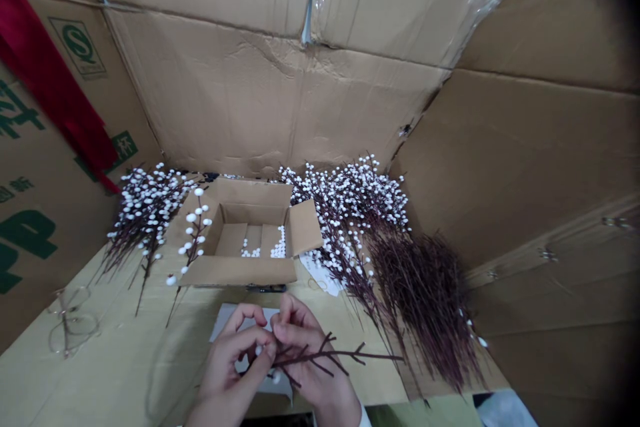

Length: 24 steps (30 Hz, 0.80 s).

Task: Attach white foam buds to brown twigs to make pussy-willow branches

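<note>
Left hand [233, 357] curled inward in front of the open cardboard box [245, 273], wrist low, thumb and forefinger pinched on a small white bead [259, 350] at the near end of a forked brown twig [340, 355]. Right hand [305, 353] just beside it, fingers bent and closed around the twig's stem, knuckles raised, fingertips meeting those of the left hand. Twig lying across the right hand, its bare forks pointing away from the box toward the right. Second white bead [275, 377] just below the right hand's fingers, partly hidden.

Under both hands, in front of the box, a white card [240, 320] on the pale worktop [125, 360]. Inside the box, loose white beads [279, 243] in two inner compartments. Against the box's left side, a single beaded stem [195, 233], with a bunch of beaded branches [145, 213] farther left. To the right of the box, a larger heap of beaded branches [345, 213], then a bundle of bare brown twigs [425, 300]. Well left of the box, a loop of thin wire [73, 323].
</note>
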Each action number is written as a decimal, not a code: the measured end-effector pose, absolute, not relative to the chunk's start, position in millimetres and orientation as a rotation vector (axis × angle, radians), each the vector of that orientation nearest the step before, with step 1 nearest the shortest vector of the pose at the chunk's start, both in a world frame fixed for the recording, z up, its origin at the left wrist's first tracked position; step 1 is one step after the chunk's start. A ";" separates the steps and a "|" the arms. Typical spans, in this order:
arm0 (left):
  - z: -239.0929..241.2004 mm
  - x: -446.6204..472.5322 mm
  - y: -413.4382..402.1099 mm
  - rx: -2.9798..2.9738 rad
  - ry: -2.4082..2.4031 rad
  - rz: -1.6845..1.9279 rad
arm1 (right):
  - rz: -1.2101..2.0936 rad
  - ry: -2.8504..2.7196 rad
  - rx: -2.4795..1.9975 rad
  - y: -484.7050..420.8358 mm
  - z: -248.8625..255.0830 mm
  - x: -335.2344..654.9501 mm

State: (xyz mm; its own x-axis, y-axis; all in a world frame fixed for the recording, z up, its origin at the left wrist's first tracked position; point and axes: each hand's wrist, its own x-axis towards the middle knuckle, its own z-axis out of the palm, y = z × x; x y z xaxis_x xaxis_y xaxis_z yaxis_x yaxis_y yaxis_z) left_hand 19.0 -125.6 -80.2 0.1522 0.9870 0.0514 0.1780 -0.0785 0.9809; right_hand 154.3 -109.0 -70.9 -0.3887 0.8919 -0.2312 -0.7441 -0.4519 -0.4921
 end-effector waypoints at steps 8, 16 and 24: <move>-75.0 24.3 -126.4 1.452 1.225 1.108 | 2.004 -0.386 -0.563 -107.1 -74.9 153.5; -78.0 21.3 -125.5 1.446 1.209 1.042 | 2.006 -0.380 -0.562 -110.8 -74.0 151.4; -86.5 18.7 -123.5 1.190 1.172 1.042 | 1.883 -0.066 -0.534 -106.1 -87.1 157.5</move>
State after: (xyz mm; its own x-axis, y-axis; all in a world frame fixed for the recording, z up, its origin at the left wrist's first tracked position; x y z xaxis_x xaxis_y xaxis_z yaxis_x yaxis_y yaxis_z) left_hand 18.7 -123.5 -86.5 0.1191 0.9873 -0.1050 0.0111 0.1045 0.9945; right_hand 157.5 -106.1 -87.1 -0.2756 0.9029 -0.3298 -0.8775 -0.3763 -0.2972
